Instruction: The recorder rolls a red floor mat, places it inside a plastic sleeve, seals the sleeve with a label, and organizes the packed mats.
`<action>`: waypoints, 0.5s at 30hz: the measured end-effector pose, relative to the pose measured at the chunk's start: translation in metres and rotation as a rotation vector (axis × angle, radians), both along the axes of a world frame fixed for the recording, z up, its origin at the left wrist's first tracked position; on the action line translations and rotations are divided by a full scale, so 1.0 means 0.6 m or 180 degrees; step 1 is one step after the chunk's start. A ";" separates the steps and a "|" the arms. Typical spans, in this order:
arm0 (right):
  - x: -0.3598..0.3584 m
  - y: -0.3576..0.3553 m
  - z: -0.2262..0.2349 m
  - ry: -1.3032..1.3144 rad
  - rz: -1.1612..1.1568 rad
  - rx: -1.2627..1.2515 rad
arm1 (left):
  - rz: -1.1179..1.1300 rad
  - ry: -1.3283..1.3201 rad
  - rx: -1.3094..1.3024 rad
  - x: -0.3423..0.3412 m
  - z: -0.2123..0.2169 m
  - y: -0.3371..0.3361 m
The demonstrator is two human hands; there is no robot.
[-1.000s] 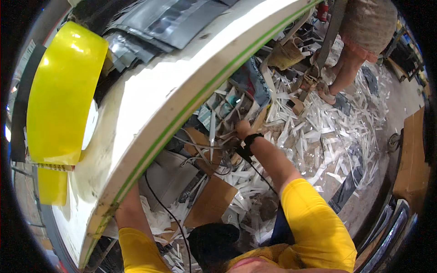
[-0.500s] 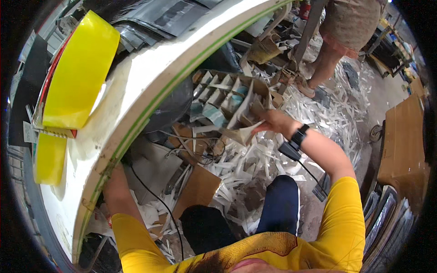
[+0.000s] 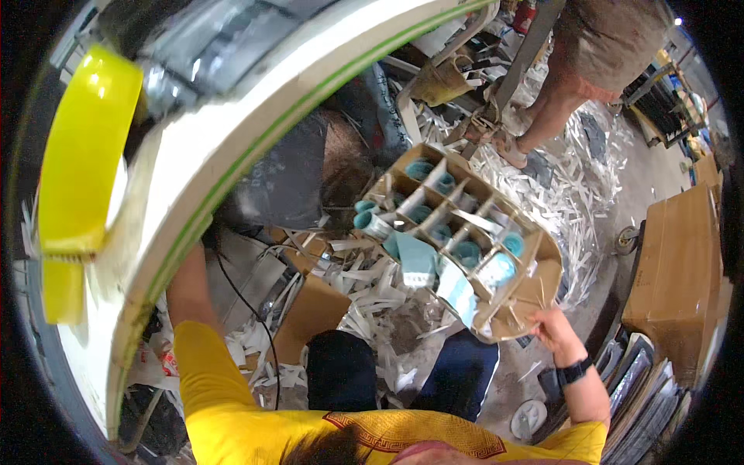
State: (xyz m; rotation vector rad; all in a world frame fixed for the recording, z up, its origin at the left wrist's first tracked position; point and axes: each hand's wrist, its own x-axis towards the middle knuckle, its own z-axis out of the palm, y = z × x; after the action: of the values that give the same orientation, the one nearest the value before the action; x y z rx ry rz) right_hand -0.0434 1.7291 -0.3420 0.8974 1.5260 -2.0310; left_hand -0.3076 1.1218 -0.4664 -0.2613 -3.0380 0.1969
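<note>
In front of me a brown cardboard box (image 3: 542,271) with a grid of card dividers is tilted. Light-blue rolled pieces (image 3: 466,253) sit in several of its cells. Some light-blue sheets (image 3: 418,263) hang over its near side. My right hand (image 3: 554,329), a dark band at the wrist, grips the box's near right corner by a flap, fingers closed on the cardboard. On the left my forearm (image 3: 190,291) reaches under the edge of the white table (image 3: 167,182); the table hides that hand.
Shredded white strips (image 3: 573,194) cover the floor. A yellow curved sheet (image 3: 89,147) stands on the table. A black cable (image 3: 252,302) hangs beside my left arm. Another person's leg (image 3: 550,116) is at the far right. A large carton (image 3: 674,263) stands at the right, with stacked flat packs (image 3: 643,387) nearer.
The divided box has come nearer and to the right, tilting so its cells show. My right hand has moved right and toward me with it. My left forearm has barely moved.
</note>
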 end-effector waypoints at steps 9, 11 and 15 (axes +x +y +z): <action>0.135 0.068 0.134 -0.0199 -0.0508 0.0747 | -0.0107 -0.0690 0.0821 -0.045 -0.001 0.172; 0.151 0.059 0.181 -0.0223 -0.0685 0.0526 | -0.0061 -0.0837 0.0978 -0.029 0.009 0.205; 0.226 0.107 0.255 -0.0194 -0.0824 0.0875 | 0.0153 -0.1369 0.2009 0.006 0.050 0.387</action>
State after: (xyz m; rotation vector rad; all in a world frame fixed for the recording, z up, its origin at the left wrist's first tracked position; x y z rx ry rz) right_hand 0.0924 1.7930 -0.1891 1.3112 1.7608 -1.9706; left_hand -0.3037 1.3539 -0.4361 -0.1947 -3.3011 -0.9116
